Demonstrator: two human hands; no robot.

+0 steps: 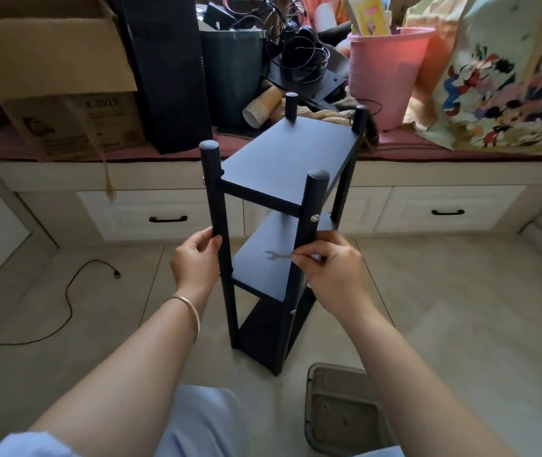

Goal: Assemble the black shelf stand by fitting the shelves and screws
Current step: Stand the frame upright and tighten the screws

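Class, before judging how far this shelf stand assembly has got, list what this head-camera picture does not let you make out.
- Back-post screws: hidden behind the top shelf of the shelf stand.
- What the right hand pinches against the front post: fingers cover it; only a small wrench tip shows.
- Bottom shelf joints: dark, shadowed.
- Cardboard box print: blurred.

A tiled floor carries the black shelf stand between both hands, a black cable left of the left hand, and a brown mat below the right hand.
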